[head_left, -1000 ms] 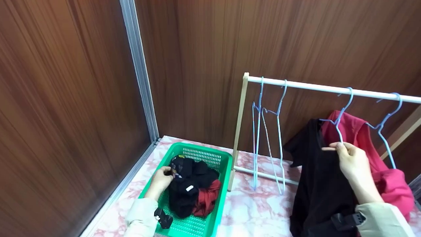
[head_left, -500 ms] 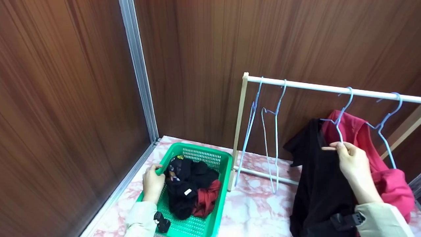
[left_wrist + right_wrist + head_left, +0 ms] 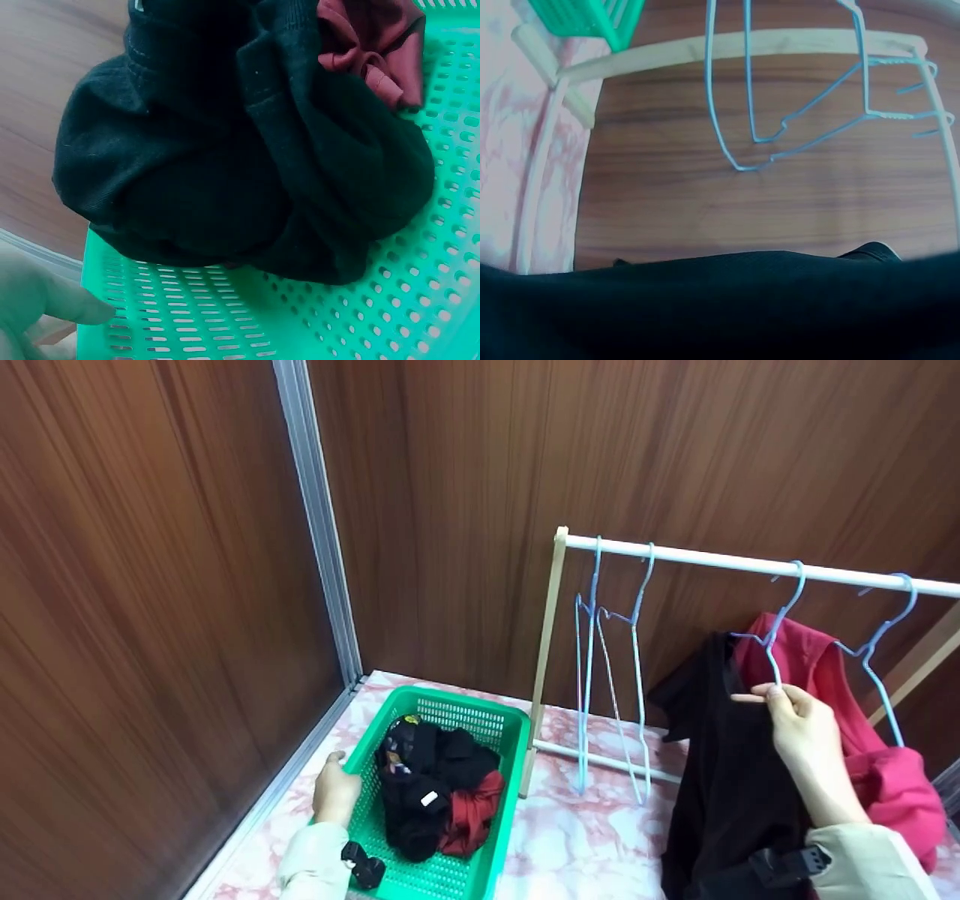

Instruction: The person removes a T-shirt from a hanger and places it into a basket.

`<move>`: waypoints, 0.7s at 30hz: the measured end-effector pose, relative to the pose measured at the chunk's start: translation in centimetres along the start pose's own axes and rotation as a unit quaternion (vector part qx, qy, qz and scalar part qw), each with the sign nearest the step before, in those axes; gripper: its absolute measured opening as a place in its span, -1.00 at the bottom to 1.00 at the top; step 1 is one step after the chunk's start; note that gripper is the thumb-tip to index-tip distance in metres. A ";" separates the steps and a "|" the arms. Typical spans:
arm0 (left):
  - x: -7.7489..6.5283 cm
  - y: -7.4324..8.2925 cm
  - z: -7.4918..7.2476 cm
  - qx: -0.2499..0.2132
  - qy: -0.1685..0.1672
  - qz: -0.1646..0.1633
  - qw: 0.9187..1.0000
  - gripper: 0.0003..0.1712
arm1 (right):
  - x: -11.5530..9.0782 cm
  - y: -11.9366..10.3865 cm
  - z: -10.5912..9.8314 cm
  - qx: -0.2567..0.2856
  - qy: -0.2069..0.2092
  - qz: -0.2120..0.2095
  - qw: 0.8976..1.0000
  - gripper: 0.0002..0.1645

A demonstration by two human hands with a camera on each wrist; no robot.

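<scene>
Black T-shirt (image 3: 739,780) is hanging from the white rail (image 3: 720,560) at four o'clock in the head view; a pink garment (image 3: 900,791) is showing at its three o'clock. At six o'clock a green plastic basket (image 3: 517,750) is holding dark clothes (image 3: 420,814), with a dark red cloth (image 3: 474,817) at their four o'clock. The right hand's (image 3: 806,735) fingers are pinching the T-shirt's blue wire hanger (image 3: 771,639) beside the neckline; that pinch should probably be steadying the wire without stretching the collar. The left hand (image 3: 335,791) is lying by the basket's nine o'clock rim; whether its fingers are gripping, I cannot tell.
</scene>
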State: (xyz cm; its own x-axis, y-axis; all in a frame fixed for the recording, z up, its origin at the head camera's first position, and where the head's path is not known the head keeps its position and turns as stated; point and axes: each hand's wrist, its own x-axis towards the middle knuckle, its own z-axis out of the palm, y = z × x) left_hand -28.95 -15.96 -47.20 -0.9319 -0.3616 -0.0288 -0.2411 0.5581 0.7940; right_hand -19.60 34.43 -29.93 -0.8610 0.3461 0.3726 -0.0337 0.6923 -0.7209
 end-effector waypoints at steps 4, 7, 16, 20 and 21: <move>-0.1 0.0 -0.2 0.012 -0.001 0.007 1.000 -0.39 | 0.0 -0.2 0.3 0.014 0.002 0.002 1.000 -0.47; -0.1 0.0 -0.1 0.020 -0.004 0.010 1.000 -0.40 | 0.0 -0.3 0.3 0.018 0.011 0.003 1.000 -0.47; -0.2 0.1 -0.1 0.029 -0.009 0.006 1.000 -0.50 | 0.4 -0.5 -0.1 0.031 0.024 0.007 0.999 -0.66; -0.2 0.1 -0.1 0.034 -0.009 0.004 0.999 -0.53 | 0.3 -0.5 -0.1 0.037 0.030 -0.007 0.999 -0.66; -0.2 0.2 -0.1 0.035 -0.008 0.005 0.999 -0.53 | 0.2 -0.5 0.0 0.040 0.030 -0.012 0.999 -0.66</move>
State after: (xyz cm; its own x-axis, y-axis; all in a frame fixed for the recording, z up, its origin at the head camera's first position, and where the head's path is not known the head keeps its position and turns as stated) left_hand -28.82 -15.86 -47.03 -0.9385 -0.3438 -0.0304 -0.2489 0.6132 0.7497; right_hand -19.76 34.22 -29.48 -0.8278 0.3688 0.4229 -0.0962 0.6492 -0.7545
